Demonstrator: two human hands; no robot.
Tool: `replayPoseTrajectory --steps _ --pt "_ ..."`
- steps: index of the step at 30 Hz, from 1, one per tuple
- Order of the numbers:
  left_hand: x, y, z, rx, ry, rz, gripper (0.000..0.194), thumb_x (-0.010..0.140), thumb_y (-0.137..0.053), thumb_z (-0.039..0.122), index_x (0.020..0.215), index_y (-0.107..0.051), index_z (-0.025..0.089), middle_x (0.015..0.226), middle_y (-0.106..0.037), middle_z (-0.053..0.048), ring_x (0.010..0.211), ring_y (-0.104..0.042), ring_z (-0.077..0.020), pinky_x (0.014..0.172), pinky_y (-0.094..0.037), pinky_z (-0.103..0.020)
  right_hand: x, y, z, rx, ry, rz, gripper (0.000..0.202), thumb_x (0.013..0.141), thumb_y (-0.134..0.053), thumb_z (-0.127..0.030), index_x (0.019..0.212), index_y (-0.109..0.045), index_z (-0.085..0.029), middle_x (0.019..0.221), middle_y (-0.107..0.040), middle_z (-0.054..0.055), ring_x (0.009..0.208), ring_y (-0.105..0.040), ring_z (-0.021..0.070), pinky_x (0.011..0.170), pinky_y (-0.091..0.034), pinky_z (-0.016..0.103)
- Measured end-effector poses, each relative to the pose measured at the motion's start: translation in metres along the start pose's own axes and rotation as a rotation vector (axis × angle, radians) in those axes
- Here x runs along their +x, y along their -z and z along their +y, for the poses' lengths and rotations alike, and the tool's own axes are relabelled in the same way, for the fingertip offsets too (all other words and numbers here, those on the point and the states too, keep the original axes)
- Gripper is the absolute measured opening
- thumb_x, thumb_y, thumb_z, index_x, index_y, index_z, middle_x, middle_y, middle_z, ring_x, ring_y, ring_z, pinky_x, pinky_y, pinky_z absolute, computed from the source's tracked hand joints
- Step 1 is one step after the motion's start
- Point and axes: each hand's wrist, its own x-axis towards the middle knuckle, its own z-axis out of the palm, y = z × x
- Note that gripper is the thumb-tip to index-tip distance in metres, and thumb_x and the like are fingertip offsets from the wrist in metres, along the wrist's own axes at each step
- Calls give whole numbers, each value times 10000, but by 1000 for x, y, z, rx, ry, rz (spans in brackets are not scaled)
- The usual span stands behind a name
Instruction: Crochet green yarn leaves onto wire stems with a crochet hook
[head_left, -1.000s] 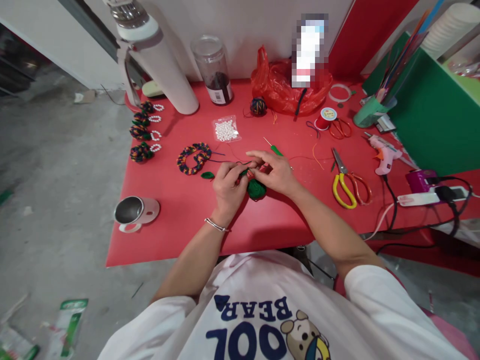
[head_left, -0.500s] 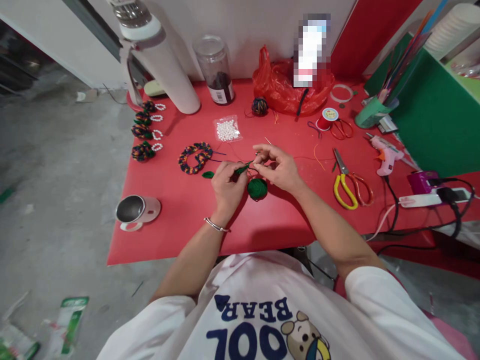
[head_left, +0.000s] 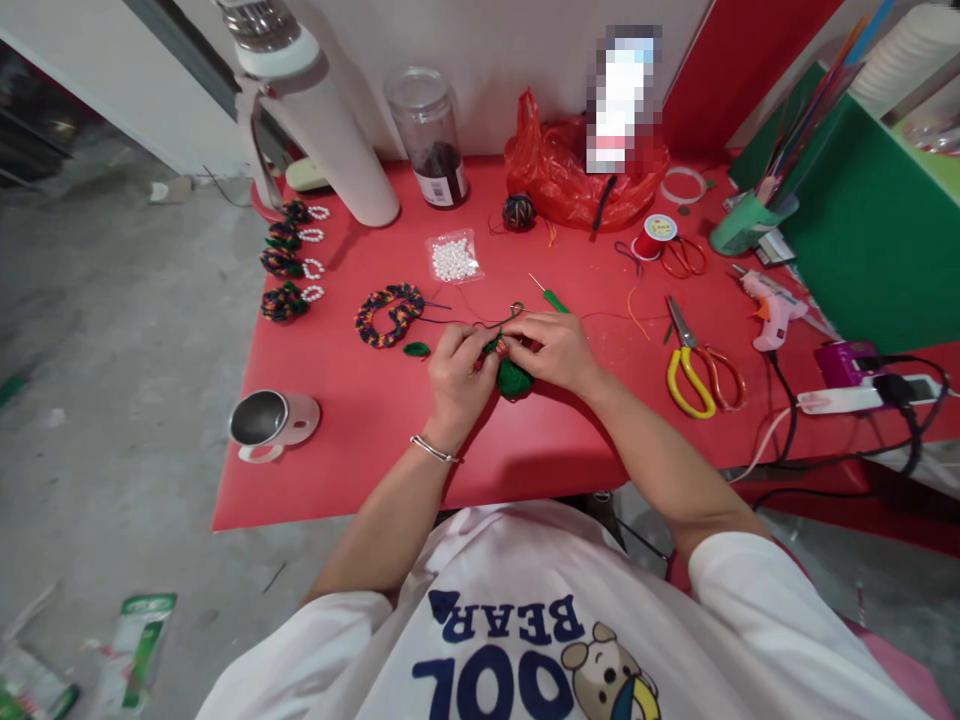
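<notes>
My left hand (head_left: pixel 461 370) pinches a small piece of green yarn work (head_left: pixel 493 344), mostly hidden by the fingers. My right hand (head_left: pixel 559 350) is closed at the piece's other side, thumb and fingertips together on the green yarn. A loose green yarn end curls above the fingertips. Just below, a ball of green yarn (head_left: pixel 514 380) rests on the table, partly covered by my fingers. Beyond my right hand lies a crochet hook (head_left: pixel 555 299) with a green handle. To the left of my left hand are a green crocheted leaf (head_left: pixel 416 349) and a curled multicoloured crocheted strip (head_left: pixel 388 315).
A bag of white beads (head_left: pixel 454 258) lies ahead. Scissors (head_left: pixel 690 370), a glue gun (head_left: pixel 772 308) and a thread spool (head_left: pixel 658 237) are right. A mug (head_left: pixel 274 420) stands left, near several crocheted flowers with bead loops (head_left: pixel 283 262). A bottle (head_left: pixel 330 130) and jar (head_left: pixel 431 140) stand behind.
My right hand has come down and closer to my left, uncovering the hook's handle. The green piece is now lower, and its yarn end stands out above my fingers.
</notes>
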Motion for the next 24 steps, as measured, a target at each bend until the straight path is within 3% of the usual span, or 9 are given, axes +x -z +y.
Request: replayPoseTrajectory --steps 3,7,9,13,18,21,24 --pt "2 0 2 -44 92 4 132 822 -691 133 887 -779 206 854 -689 -34 781 -644 -154 732 -523 -290 0 -1 -1 32 -12 16 172 923 -625 -256 831 -766 -221 773 -761 32 690 -635 153 712 -509 296" --pt "5 -2 -1 -263 415 -44 82 797 -696 173 833 -761 205 803 -717 -19 735 -656 -154 724 -534 -297 0 -2 -2 192 -84 69 155 911 -645 -267 843 -775 -220 762 -747 16 651 -627 130 646 -501 267" --pt "5 -2 -4 -336 487 -45 84 788 -693 176 829 -760 203 807 -728 -21 728 -663 -156 718 -537 -300 1 -2 -2 237 -101 96 140 906 -664 -272 846 -778 -219 752 -743 6 627 -618 120 618 -493 256" --pt "5 -1 -3 -183 315 4 115 782 -697 146 835 -772 216 817 -722 -19 753 -653 -155 745 -526 -304 1 0 -1 202 -79 103 122 916 -680 -292 913 -781 -224 799 -759 13 659 -641 126 647 -512 259" --pt "4 1 4 -38 121 -11 147 810 -678 117 859 -778 213 834 -696 -33 753 -632 -155 708 -506 -296 -1 -1 -1 38 -38 2 150 925 -644 -259 923 -790 -224 835 -790 42 722 -665 156 721 -524 295" --pt "4 0 3 -87 172 -18 136 802 -689 123 849 -778 215 836 -700 -31 760 -638 -157 717 -513 -297 -1 -3 -2 76 -75 23 150 895 -639 -231 868 -785 -211 791 -777 35 685 -648 146 684 -507 284" --pt "4 -2 -2 -225 355 -31 101 790 -700 153 831 -771 213 818 -719 -24 753 -660 -159 721 -525 -297 1 -2 -2 230 -183 73 140 883 -647 -260 841 -767 -202 720 -741 5 605 -596 116 607 -475 257"
